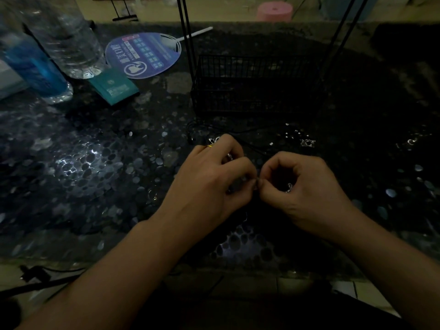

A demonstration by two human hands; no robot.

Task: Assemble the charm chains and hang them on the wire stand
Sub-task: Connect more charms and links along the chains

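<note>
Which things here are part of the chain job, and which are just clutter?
In use:
left hand and right hand, pinching a small part between fingertips
metal charms loose on the table
black cord
wire stand

Lying about:
water bottles
paper fan
teal packet
pink stool

Black wire stand [257, 84] upright behind dark cord [247, 145]; silvery charms [307, 142] scattered right.
</note>
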